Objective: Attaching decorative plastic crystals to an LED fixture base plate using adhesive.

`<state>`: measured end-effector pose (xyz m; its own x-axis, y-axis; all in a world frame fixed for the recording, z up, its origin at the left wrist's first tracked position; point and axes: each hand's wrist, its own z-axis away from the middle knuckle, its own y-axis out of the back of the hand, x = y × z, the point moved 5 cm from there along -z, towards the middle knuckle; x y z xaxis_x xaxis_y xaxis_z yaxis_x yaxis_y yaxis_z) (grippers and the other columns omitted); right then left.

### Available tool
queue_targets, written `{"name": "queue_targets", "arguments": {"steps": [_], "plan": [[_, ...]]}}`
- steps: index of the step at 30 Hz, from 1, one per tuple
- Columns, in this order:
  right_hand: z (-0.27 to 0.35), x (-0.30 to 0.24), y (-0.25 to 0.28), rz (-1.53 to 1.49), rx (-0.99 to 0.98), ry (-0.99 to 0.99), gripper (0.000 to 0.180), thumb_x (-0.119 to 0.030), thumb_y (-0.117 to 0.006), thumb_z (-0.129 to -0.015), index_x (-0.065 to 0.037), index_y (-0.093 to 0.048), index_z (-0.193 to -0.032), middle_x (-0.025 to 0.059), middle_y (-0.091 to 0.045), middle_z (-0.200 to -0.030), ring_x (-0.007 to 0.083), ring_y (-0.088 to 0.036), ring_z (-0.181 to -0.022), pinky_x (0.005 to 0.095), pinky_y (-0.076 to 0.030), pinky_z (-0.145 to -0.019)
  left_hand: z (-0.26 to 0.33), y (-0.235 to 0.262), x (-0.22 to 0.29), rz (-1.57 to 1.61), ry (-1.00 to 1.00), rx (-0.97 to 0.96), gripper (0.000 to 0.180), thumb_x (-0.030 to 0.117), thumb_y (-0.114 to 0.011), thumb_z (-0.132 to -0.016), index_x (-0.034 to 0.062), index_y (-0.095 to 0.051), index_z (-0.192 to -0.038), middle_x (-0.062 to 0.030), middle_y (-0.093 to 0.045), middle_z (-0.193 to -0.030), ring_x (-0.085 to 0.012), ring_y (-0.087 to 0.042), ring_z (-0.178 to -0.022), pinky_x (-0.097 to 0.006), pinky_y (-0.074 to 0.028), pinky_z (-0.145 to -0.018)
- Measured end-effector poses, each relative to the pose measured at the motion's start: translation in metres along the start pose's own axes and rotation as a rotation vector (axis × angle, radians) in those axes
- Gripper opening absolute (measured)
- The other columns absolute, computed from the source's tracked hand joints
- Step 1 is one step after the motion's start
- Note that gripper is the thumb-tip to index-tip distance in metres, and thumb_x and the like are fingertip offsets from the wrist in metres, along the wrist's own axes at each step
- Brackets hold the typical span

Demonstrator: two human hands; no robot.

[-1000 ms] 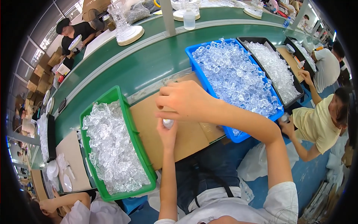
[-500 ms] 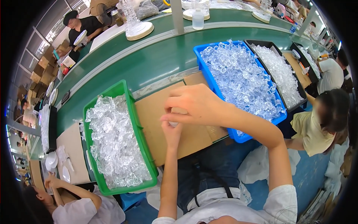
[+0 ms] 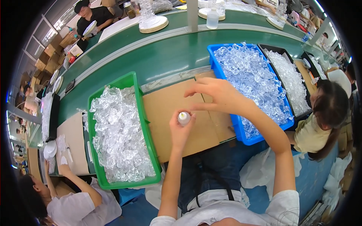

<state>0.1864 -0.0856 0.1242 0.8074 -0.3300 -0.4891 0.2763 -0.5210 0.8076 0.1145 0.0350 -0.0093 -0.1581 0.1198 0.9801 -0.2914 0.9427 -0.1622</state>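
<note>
Upright in my left hand (image 3: 180, 130) is a small white bottle (image 3: 184, 118), its yellowish tip facing up and my fingers wrapped round its sides. Just above and to the right, my right hand (image 3: 220, 96) hovers with its fingers apart and nothing seen between them. Both hands are over a brown cardboard sheet (image 3: 166, 101) on the bench. To the left lies a green bin (image 3: 142, 124) heaped with clear plastic pieces (image 3: 120, 128). A blue bin (image 3: 236, 126) of similar clear pieces (image 3: 250, 83) stands to the right, close to my right forearm.
Beyond the cardboard runs a green conveyor belt (image 3: 166, 51). A black bin (image 3: 307, 109) of clear pieces adjoins the blue one. Co-workers sit at left (image 3: 75, 203) and right (image 3: 315, 124); another person (image 3: 94, 19) is across the belt. A metal post (image 3: 192, 15) stands at the back.
My right hand has lifted off my left hand to the right, and its fingers have spread. The bottle in my left hand now shows from above. The view has shifted slightly.
</note>
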Motion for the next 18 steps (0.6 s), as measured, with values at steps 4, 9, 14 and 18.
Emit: {"name": "queue_targets", "arguments": {"steps": [4,9,14,18], "plan": [[0.007,0.016,-0.024,-0.178,-0.095,0.078,0.033,-0.029,-0.071,-0.079,-0.011,-0.066,-0.106,0.0087,-0.060,-0.100,0.0264,-0.057,-0.096,0.0356,-0.046,-0.084,-0.002,-0.006,0.010,-0.059,-0.004,-0.052,0.021,0.001,-0.070,-0.077,0.0023,-0.056,-0.093,-0.0009,-0.059,-0.086,-0.0077,-0.057,-0.078,-0.021,-0.047,-0.068],[0.004,0.032,-0.050,-0.337,-0.160,0.073,0.030,-0.029,-0.070,-0.079,-0.009,-0.067,-0.102,0.0079,-0.060,-0.101,0.0255,-0.056,-0.099,0.0344,-0.045,-0.086,-0.008,-0.007,0.004,0.069,0.114,-0.136,0.029,0.001,-0.072,-0.072,0.0032,-0.056,-0.096,-0.0003,-0.058,-0.089,-0.0085,-0.057,-0.081,-0.023,-0.047,-0.070],[0.002,0.041,-0.063,-0.489,-0.190,-0.024,0.030,-0.027,-0.073,-0.077,-0.008,-0.067,-0.099,0.0069,-0.060,-0.097,0.0205,-0.056,-0.095,0.0308,-0.044,-0.080,-0.014,-0.012,0.004,0.129,0.153,-0.151,0.029,0.003,-0.072,-0.072,0.0027,-0.057,-0.097,0.0005,-0.058,-0.086,-0.0080,-0.056,-0.080,-0.022,-0.047,-0.070],[0.002,0.042,-0.072,-0.531,-0.140,-0.049,0.029,-0.027,-0.073,-0.076,-0.008,-0.069,-0.096,0.0068,-0.060,-0.096,0.0196,-0.055,-0.094,0.0301,-0.043,-0.080,-0.017,-0.010,0.002,0.174,0.212,-0.123,0.030,0.003,-0.072,-0.070,0.0048,-0.056,-0.095,0.0008,-0.057,-0.085,-0.0076,-0.056,-0.079,-0.022,-0.046,-0.069]]}}
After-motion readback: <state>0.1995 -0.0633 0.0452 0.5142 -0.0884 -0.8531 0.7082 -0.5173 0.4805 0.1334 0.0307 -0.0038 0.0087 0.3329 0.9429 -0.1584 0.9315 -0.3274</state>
